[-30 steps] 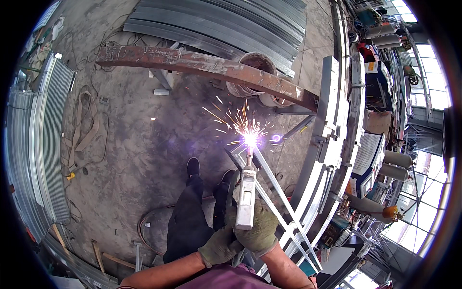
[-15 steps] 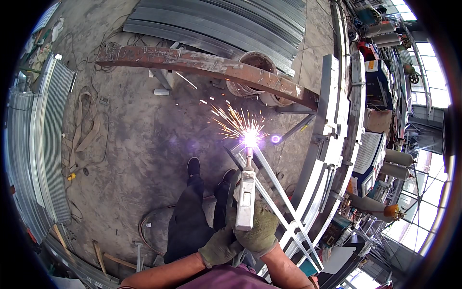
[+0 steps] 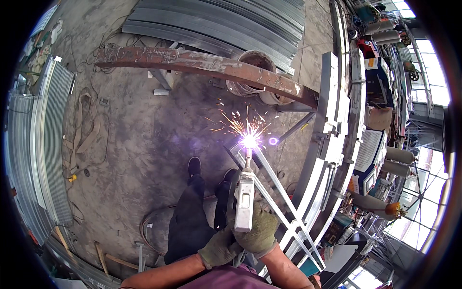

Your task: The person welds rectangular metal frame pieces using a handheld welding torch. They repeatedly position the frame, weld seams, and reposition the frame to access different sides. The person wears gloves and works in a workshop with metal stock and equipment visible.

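Observation:
A pale, box-bodied welding gun (image 3: 244,204) points away from me, its narrow nozzle ending in a white-violet glare. Orange sparks (image 3: 243,124) fan out from the tip. My right hand (image 3: 261,230), in a worn green glove, is closed around the gun beneath its body. Beside it, my gloved left hand (image 3: 217,249) is closed near the gun's rear end; what its fingers grip is hidden. The glare sits at the far end of a frame of thin metal tubes (image 3: 283,192), which slants down to the right. The exact joint is lost in the brightness.
A rusty beam (image 3: 192,61) spans ahead, with buckets (image 3: 257,61) by it. Long steel rails (image 3: 315,159) run along the right, near machines and gas cylinders (image 3: 400,155). Metal sheets are stacked at left (image 3: 49,139) and far ahead (image 3: 216,24). A hose (image 3: 144,224) loops near my legs.
The spray of sparks has changed shape and looks smaller. The gun and both hands have stayed almost in place.

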Available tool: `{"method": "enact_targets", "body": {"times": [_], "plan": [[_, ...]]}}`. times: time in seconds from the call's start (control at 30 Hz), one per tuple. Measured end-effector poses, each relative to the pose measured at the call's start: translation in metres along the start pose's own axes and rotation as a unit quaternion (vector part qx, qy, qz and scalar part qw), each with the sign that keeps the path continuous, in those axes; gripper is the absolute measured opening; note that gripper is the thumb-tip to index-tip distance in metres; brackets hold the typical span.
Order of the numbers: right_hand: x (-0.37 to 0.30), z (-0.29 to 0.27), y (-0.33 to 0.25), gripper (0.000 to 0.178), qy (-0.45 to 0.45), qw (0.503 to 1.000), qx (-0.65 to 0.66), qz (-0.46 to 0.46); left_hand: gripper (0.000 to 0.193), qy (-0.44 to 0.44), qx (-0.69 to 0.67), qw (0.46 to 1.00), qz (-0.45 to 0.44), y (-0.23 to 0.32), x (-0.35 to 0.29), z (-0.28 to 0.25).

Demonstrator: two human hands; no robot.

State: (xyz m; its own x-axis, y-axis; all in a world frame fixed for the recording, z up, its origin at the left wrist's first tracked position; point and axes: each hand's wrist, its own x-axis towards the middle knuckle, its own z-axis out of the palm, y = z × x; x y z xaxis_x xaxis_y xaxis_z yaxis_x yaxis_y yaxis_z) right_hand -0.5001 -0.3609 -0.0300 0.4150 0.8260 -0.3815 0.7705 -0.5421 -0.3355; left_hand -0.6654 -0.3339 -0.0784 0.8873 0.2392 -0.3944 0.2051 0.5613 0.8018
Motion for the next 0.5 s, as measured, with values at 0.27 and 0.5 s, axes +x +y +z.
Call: {"method": "enact_targets", "body": {"times": [0.27, 0.5], "plan": [[-0.006, 0.005, 0.005, 0.058, -0.004, 1.000, 0.017, -0.002, 0.068, -0.012, -0.044, 0.998, -0.053, 0.006, -0.003, 0.001], [-0.016, 0.011, 0.017, 0.045, 0.047, 0.997, 0.066, -0.020, 0.067, 0.007, -0.001, 0.999, -0.033, -0.003, -0.007, 0.014]]}}
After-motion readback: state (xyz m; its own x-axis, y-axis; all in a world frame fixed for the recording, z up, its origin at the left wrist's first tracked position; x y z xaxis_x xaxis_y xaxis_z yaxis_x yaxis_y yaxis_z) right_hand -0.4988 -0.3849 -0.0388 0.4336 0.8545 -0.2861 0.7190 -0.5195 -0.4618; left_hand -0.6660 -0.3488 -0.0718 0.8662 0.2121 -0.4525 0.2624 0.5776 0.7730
